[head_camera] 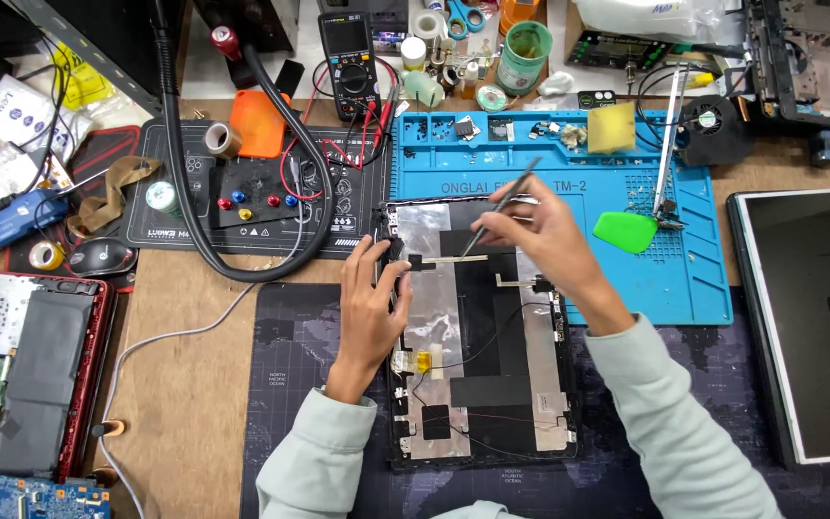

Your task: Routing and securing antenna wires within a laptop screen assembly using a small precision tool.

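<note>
The opened black laptop lid shell point(477, 336), lined with silver foil and black tape patches, lies flat on the dark map-printed desk mat point(290, 384) at the near edge of the bench point(184, 384). The left hand point(374, 298) rests on the shell's left rim, fingers curled over the edge and pressing it down, so that grip is closed on the shell itself. The right hand point(540, 235) sits over the shell's upper part with its fingers pinched together on thin metal tweezers point(501, 207), whose tip meets a narrow pale tape strip point(444, 259) lying across the shell's upper foil.

By the look of it, the step in hand is lifting or freeing that strip and the thin black cable point(492, 336) that runs down the shell. The next move would call for a light, low-angle pull with the shell held firm, since foil and cable could tear.

Beyond the shell lie a blue silicone repair mat point(694, 279) with a green plastic pry pick point(626, 232) on it, and farther back a black digital multimeter point(351, 62).
</note>
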